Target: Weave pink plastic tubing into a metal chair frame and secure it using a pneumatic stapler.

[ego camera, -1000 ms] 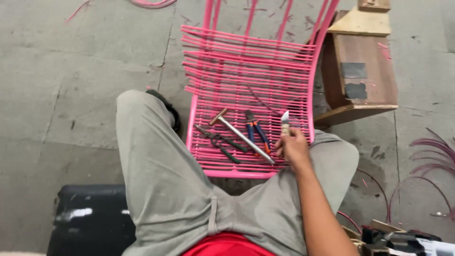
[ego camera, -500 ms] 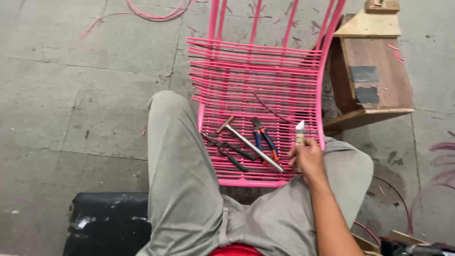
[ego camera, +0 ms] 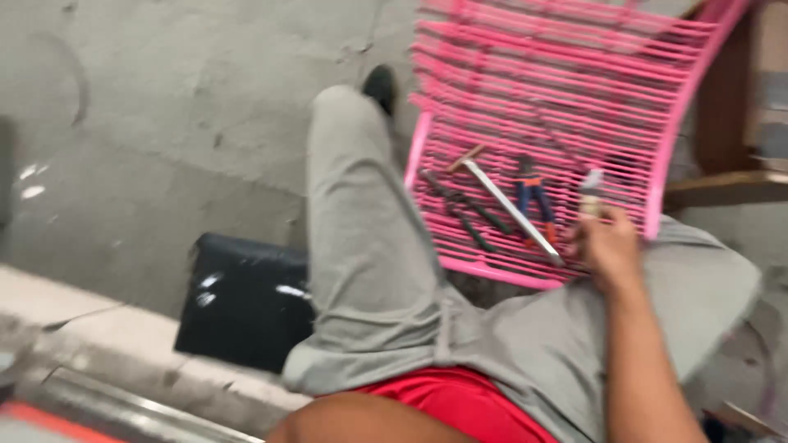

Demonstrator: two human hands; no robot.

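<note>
The right hand (ego camera: 609, 246) has its grip clenched around a small pale-tipped tool (ego camera: 590, 190) above the pink woven chair seat (ego camera: 566, 90), beside a hammer (ego camera: 502, 198) and blue-handled pliers (ego camera: 532, 195)

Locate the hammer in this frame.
In the head view, the hammer lies on the pink woven chair seat, right of centre, between dark pliers and blue-handled pliers, just left of the right hand.

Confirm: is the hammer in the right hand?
No. The hammer lies on the pink woven seat; the right hand grips a small light-tipped tool.
</note>
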